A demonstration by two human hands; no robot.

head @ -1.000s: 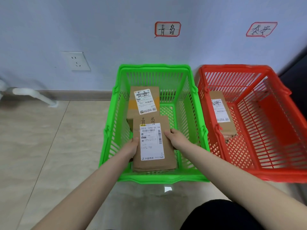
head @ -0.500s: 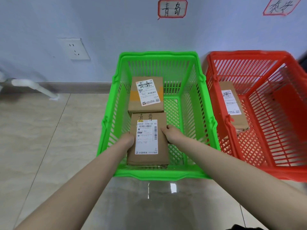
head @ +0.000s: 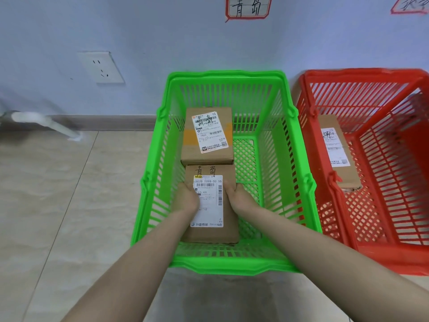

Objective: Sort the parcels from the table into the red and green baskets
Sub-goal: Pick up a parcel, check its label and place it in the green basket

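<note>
The brown cardboard parcel with the white shipping label (head: 210, 205) now sits low inside the green plastic slatted basket (head: 227, 267). It no longer overlaps the front rim as it does a second earlier: its near end is tucked down behind the front wall, and its far end comes right up against the second brown cardboard box (head: 206, 133) already lying at the back. From where I stand I cannot tell whether it rests on the basket's mesh floor or hangs just above it.

Both hands keep hold of it. The left hand (head: 189, 198) clasps the left long edge and partly covers the label, while the right hand (head: 236, 196) clasps the right long edge, so neither has let go yet. The handwritten characters on the parcel's top appear to match the red-bordered paper sign (head: 247, 6) on the wall above this basket, so I judge it is going into the right place.

This parcel's placing looks all but done, with only the release left. The red plastic slatted basket (head: 362, 72) beside it holds one labelled brown parcel (head: 334, 147), and the table is out of sight, so I cannot say how many remain
</note>
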